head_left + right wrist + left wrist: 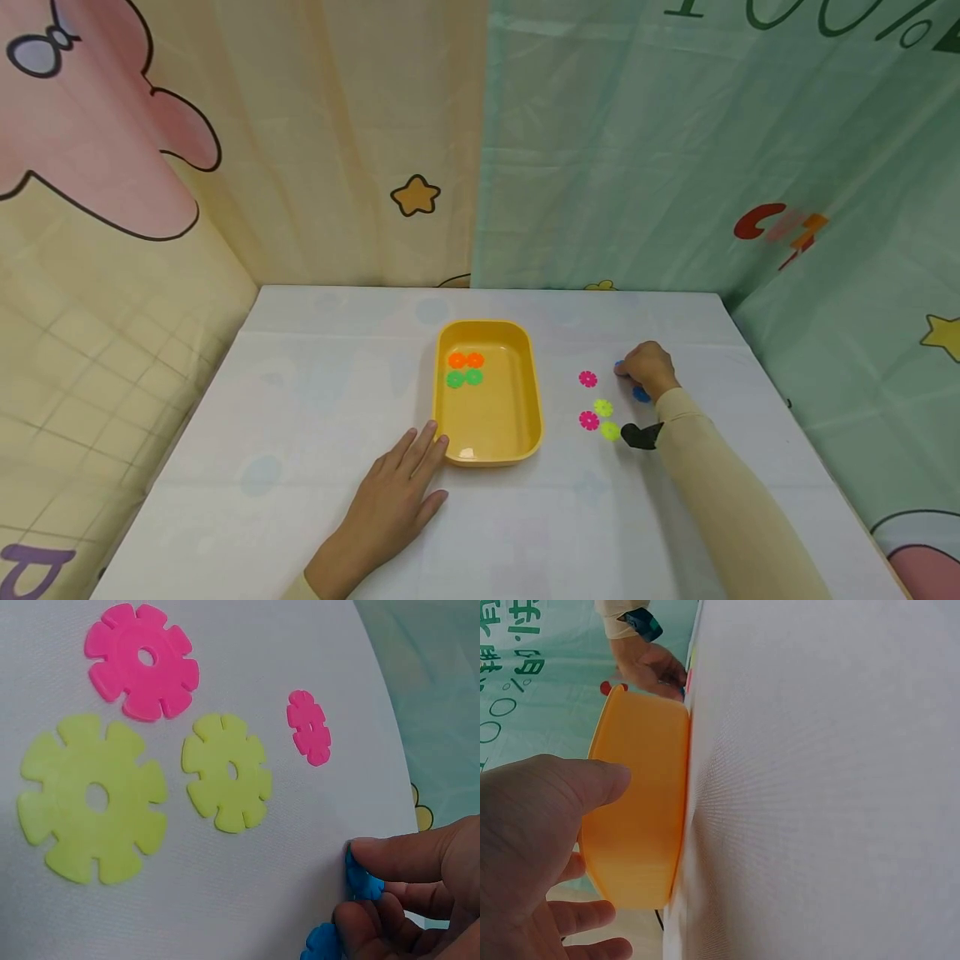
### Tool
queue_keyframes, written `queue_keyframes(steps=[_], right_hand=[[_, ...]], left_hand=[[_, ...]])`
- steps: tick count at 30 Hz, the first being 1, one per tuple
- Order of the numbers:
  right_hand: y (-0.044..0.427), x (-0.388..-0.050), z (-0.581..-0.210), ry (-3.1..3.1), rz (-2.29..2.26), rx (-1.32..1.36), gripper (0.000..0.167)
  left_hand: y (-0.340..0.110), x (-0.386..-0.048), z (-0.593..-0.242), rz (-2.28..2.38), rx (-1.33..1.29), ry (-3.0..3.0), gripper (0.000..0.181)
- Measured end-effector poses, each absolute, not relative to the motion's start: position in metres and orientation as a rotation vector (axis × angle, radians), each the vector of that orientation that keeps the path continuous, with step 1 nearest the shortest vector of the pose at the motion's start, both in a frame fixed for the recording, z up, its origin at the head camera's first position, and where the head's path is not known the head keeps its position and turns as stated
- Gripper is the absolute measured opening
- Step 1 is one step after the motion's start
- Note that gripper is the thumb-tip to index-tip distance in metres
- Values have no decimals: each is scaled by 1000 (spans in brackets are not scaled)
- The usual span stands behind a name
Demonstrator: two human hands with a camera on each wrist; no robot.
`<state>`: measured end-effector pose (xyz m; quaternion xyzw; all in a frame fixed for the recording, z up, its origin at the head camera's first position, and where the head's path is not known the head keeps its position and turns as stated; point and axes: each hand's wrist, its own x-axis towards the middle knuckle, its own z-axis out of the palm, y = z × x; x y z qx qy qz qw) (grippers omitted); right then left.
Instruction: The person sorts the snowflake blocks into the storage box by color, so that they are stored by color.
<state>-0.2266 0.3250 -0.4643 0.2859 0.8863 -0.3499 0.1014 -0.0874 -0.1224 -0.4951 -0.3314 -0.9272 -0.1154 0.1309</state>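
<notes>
Between thumb and fingers, my right hand (pixel 651 368) pinches a blue notched plastic disc (pixel 365 881), low over the table right of the tray. A second blue disc (pixel 641 394) lies by that hand, partly covered by it in the right wrist view. My left hand (pixel 393 500) lies with extended fingers at the near left corner of the yellow tray (pixel 513 417), fingertips at its rim. Inside the tray sit two orange discs (pixel 466 360) and two green discs (pixel 455 379), toward the far left.
Between tray and right hand, two pink discs (pixel 588 379) and two yellow-green discs (pixel 603 407) lie flat on the white-covered table (pixel 315 358). A dark band (pixel 639 437) is on the right wrist. Printed curtains (pixel 337 167) hang behind and beside the table.
</notes>
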Motion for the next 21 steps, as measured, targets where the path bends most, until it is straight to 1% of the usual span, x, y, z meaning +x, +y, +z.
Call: queue_keyframes(steps=[7, 14, 21], right_hand=[[325, -229, -463, 2561, -1147, 866, 23], [322, -233, -461, 2489, -1269, 864, 27], [308, -236, -446, 2372, -1447, 826, 30]], left_hand=[[-122, -87, -493, -344, -960, -2692, 78], [-122, -88, -493, -347, -958, -2700, 78], [-122, -87, -494, -347, -963, -2695, 78]])
